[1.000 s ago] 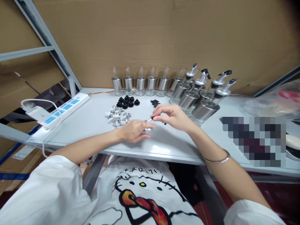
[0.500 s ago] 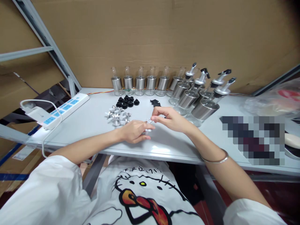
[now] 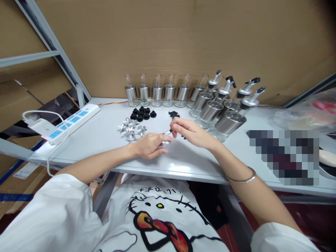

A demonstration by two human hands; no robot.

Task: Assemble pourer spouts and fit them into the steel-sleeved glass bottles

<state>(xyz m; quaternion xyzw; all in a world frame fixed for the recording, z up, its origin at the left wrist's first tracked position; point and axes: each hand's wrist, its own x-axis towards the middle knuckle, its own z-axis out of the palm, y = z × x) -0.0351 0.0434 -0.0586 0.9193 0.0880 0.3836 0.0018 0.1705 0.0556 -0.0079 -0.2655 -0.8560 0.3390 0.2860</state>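
My left hand (image 3: 151, 145) is closed around a silver pourer spout (image 3: 166, 142), its round base between the fingers and its neck pointing up to the right. At the neck's tip shows a small black flap (image 3: 170, 131). My right hand (image 3: 189, 132) has its fingers curled and pinched against that flap; part of it is hidden by them. Left of the hands lies a pile of silver pourer spouts (image 3: 130, 135), with black stoppers (image 3: 140, 118) grouped behind it. Beyond my right hand is a small heap of black flaps (image 3: 173, 114).
Glass bottles with steel sleeves (image 3: 170, 92) line the back of the table (image 3: 91, 140). Several bottles fitted with pourers (image 3: 231, 120) stand at the right. A white power strip (image 3: 75, 122) lies on the left, and a plastic bag (image 3: 307, 112) at the far right.
My right fingers have shifted slightly up and away from the spout, and the black flap now shows at its tip. My left hand keeps hold of the spout.
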